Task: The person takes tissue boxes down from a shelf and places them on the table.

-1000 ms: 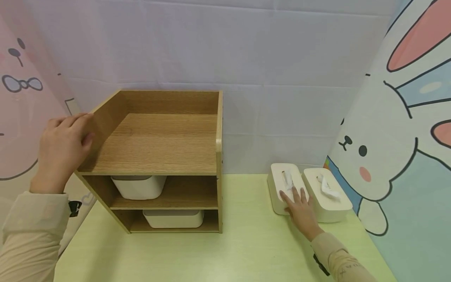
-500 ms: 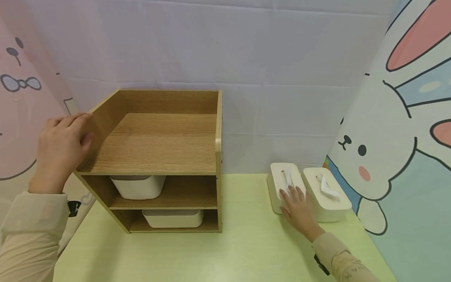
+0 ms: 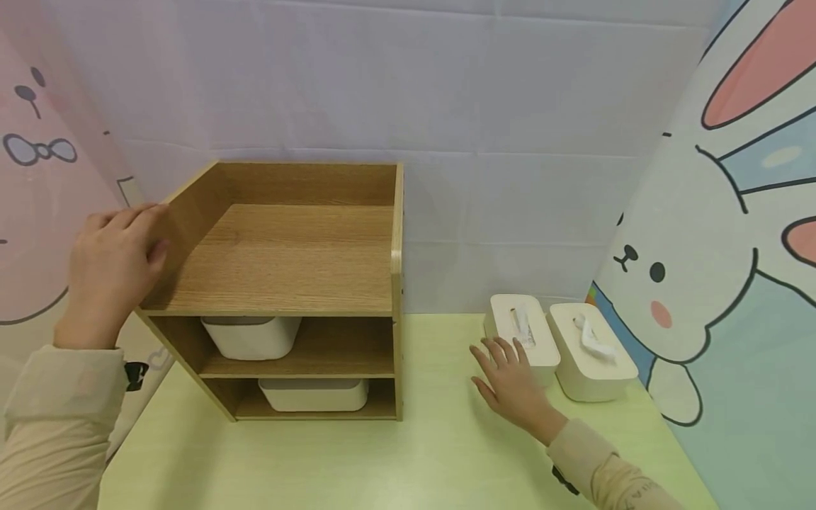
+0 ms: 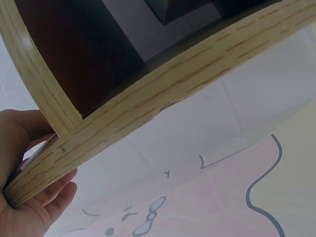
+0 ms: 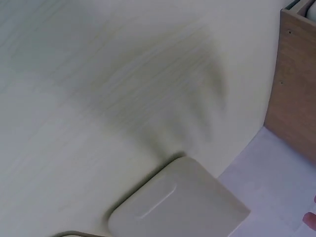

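My left hand [image 3: 117, 265] grips the left side panel of a wooden shelf unit [image 3: 293, 258]; the left wrist view shows fingers on one face of the panel's edge [image 4: 113, 113] and the thumb on the other. Its top board is bare. My right hand [image 3: 516, 386] hovers with spread fingers just in front of the left-hand white tissue box [image 3: 542, 343], overlapping its near left corner in the head view, and holds nothing. In the right wrist view, that box [image 5: 173, 202] lies below the hand's shadow. A second tissue box [image 3: 576, 358] stands close beside it, a tissue poking out of each.
One white bin [image 3: 251, 340] sits on the unit's middle level, another [image 3: 312, 397] on the lowest. The pale green table [image 3: 440, 453] ends at a white cloth backdrop [image 3: 503, 177]. A rabbit-printed panel [image 3: 707, 283] borders the right side.
My right hand has moved off the left tissue box, leftward and toward me. My left hand has kept its hold on the shelf panel, and the boxes stand where they were.
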### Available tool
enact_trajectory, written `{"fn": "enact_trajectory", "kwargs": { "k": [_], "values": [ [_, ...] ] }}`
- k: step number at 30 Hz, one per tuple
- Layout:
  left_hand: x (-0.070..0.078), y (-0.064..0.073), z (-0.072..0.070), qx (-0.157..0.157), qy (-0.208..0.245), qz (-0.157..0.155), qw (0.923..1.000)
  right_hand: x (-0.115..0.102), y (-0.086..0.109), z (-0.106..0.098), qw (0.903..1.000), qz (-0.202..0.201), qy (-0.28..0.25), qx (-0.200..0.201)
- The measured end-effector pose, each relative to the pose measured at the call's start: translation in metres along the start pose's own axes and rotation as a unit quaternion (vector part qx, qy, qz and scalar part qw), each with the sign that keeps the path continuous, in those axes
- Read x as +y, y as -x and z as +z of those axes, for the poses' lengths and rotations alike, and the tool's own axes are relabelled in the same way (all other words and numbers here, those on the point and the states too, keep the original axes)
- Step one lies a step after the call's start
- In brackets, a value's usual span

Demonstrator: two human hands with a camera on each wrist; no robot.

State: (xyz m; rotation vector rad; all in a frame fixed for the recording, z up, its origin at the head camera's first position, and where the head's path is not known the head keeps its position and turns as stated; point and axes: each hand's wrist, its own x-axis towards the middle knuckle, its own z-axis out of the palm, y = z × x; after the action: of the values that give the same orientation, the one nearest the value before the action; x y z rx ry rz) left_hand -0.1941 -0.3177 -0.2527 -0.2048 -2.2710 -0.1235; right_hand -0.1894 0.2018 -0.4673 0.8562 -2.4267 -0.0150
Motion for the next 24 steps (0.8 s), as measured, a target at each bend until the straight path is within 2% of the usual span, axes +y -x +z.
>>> {"fn": "enact_trajectory", "kwargs": {
  "k": [5, 12, 20, 24],
  "values": [
    [0.0, 0.001, 0.0, 0.009, 0.001, 0.004, 1.0, -0.018, -0.011, -0.005, 0.9981, -0.053, -0.011, 0.029],
    [0.0, 0.0, 0.0, 0.007, 0.002, 0.008, 0.9999, -0.045, -0.022, -0.015, 0.9903, -0.131, -0.019, 0.043],
    [0.0, 0.001, 0.0, 0.01, 0.004, 0.009, 0.9999, -0.074, -0.032, -0.029, 0.9745, -0.212, -0.041, 0.061],
    [0.0, 0.001, -0.001, 0.007, -0.001, 0.006, 1.0, -0.087, -0.038, -0.035, 0.962, -0.254, -0.052, 0.085]
  ]
}}
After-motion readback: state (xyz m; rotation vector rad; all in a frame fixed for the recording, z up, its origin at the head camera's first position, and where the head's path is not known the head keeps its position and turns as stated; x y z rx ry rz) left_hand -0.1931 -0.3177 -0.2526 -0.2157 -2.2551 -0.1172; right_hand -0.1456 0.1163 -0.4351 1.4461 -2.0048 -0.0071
